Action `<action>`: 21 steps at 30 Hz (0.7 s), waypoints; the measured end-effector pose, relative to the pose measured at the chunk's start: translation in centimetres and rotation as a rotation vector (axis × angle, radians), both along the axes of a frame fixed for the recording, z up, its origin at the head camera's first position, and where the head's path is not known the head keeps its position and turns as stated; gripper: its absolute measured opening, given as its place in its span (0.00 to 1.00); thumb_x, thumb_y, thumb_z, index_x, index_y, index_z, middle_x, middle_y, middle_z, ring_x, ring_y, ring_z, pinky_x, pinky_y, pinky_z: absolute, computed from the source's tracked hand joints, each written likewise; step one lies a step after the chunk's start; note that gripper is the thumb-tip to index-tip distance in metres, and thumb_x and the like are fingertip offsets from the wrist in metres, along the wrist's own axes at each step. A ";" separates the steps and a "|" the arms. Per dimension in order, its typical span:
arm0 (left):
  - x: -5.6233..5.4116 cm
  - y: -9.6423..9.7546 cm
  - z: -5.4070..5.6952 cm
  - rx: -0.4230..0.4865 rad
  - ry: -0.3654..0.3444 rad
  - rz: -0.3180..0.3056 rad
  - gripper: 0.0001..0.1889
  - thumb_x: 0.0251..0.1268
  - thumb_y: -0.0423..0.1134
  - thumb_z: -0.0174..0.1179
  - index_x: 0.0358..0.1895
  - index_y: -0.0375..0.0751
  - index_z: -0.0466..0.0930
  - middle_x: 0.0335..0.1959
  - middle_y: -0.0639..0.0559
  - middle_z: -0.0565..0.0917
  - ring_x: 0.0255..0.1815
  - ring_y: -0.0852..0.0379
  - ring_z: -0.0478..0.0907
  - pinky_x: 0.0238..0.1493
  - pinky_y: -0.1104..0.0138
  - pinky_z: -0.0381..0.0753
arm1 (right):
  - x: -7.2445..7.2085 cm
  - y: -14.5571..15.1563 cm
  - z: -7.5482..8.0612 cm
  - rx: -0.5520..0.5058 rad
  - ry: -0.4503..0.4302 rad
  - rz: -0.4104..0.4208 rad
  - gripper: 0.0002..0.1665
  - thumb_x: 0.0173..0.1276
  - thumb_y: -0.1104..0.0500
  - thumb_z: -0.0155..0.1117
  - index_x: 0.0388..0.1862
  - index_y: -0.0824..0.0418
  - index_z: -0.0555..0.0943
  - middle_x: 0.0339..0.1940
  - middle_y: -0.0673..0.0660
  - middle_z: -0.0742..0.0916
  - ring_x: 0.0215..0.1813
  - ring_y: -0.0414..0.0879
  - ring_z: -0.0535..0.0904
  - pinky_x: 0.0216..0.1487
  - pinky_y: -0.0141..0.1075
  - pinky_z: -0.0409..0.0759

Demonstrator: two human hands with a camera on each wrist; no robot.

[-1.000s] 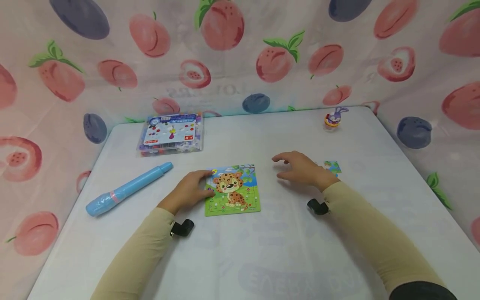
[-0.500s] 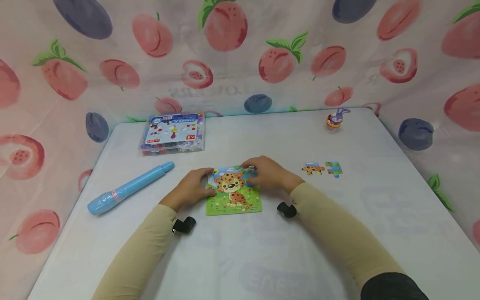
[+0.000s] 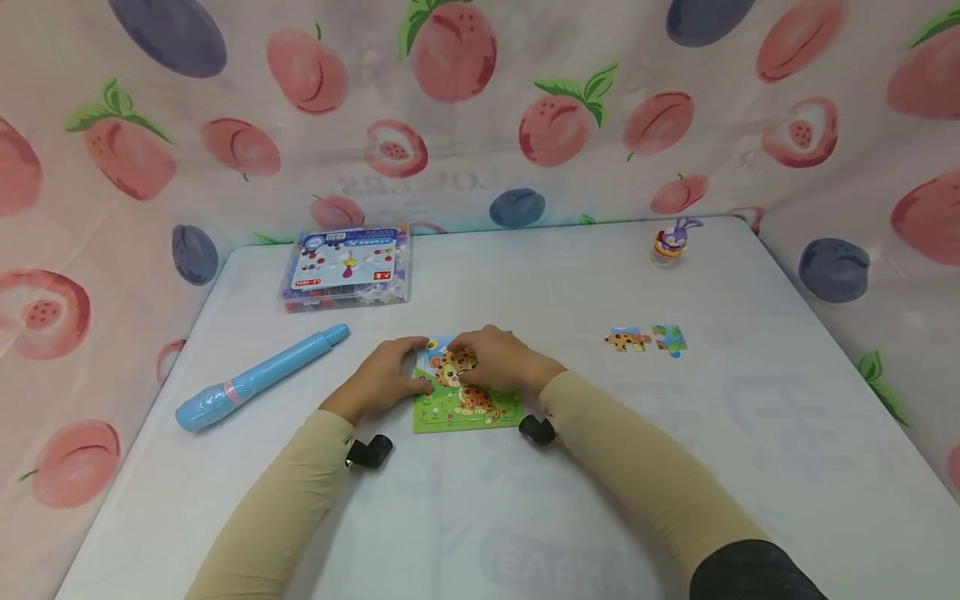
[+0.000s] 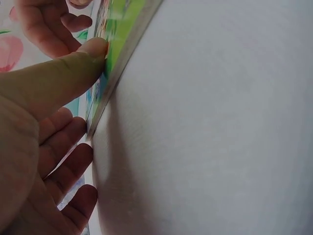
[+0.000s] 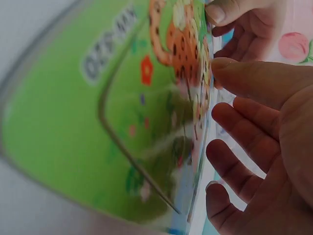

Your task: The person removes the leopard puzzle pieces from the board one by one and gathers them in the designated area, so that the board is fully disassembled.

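Note:
A square jigsaw puzzle [image 3: 442,414] with a spotted leopard cub on green and blue lies flat mid-table. My left hand [image 3: 378,375] holds its left side, the thumb [image 4: 90,54] on the face and the fingers by the edge. Over the upper right part of the puzzle is my right hand [image 3: 498,360], its thumb and fingertips touching the cub's head area and covering part of the picture. In the right wrist view, no loose piece shows in this hand. Two loose pieces, one spotted piece [image 3: 625,338] and one blue-green piece [image 3: 670,338], lie to the right.
A clear plastic case [image 3: 345,267] with a printed label stands at the back left. In front of it lies a light blue tube with a tapered tip [image 3: 262,377]. A small purple rabbit figure [image 3: 670,240] stands at the back right of the white table [image 3: 465,533].
My right hand has moved left from beside the loose pieces onto the puzzle, uncovering both pieces. The left hand has stayed at the puzzle's left edge.

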State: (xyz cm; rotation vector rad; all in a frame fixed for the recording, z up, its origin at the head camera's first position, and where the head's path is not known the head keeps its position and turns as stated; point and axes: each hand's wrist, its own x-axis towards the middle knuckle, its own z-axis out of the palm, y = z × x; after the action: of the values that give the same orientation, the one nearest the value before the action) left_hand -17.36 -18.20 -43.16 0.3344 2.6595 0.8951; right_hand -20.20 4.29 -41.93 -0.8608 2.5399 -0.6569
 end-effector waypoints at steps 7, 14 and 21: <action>0.0 0.0 -0.1 0.000 0.003 -0.011 0.41 0.59 0.43 0.74 0.74 0.36 0.65 0.73 0.38 0.67 0.75 0.38 0.58 0.74 0.47 0.55 | 0.3 -0.8 0.1 0.043 0.036 0.014 0.26 0.70 0.52 0.67 0.65 0.56 0.79 0.59 0.52 0.84 0.58 0.49 0.75 0.62 0.44 0.73; -0.1 -0.1 0.0 -0.003 0.015 -0.027 0.41 0.59 0.42 0.74 0.74 0.34 0.65 0.72 0.37 0.68 0.75 0.38 0.59 0.74 0.47 0.56 | 0.5 -1.7 0.0 0.005 -0.003 -0.020 0.26 0.69 0.60 0.66 0.66 0.60 0.77 0.62 0.55 0.82 0.66 0.51 0.73 0.68 0.44 0.69; -0.1 0.0 0.1 0.000 0.012 -0.025 0.42 0.59 0.42 0.74 0.74 0.33 0.64 0.72 0.37 0.68 0.74 0.38 0.59 0.74 0.47 0.56 | 0.6 -2.2 0.1 -0.010 -0.035 -0.041 0.28 0.68 0.64 0.65 0.68 0.64 0.75 0.64 0.57 0.80 0.68 0.51 0.72 0.70 0.42 0.68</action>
State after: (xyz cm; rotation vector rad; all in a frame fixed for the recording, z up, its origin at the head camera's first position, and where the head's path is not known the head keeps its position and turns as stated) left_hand -17.44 -18.25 -43.05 0.3742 2.6605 0.8881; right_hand -19.64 2.13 -41.87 -0.7961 2.5313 -0.6918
